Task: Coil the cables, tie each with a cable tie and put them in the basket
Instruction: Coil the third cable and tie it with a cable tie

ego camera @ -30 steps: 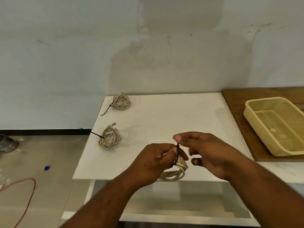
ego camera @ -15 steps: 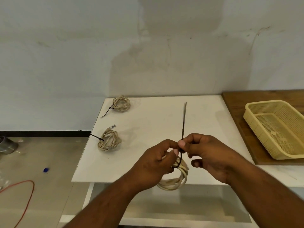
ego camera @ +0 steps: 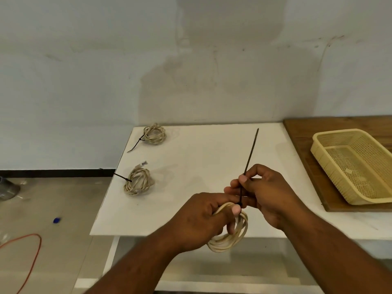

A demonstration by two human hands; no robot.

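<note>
Fig.: L hand [ego camera: 203, 217] gripped cable coil [ego camera: 231, 236] above worktop [ego camera: 201, 162] edge, steadying it w/ thumb; R hand [ego camera: 263, 192] pinched cable tie [ego camera: 249, 158] tail, prob. to cinch; basket [ego camera: 356, 166] well apart

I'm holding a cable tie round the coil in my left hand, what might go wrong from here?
The coil hangs over the table's near edge, held by the left hand; a slackened grip might drop it or let loops spring apart. The right hand only pinches the thin cable tie, so it may slip before cinching tight.
</note>
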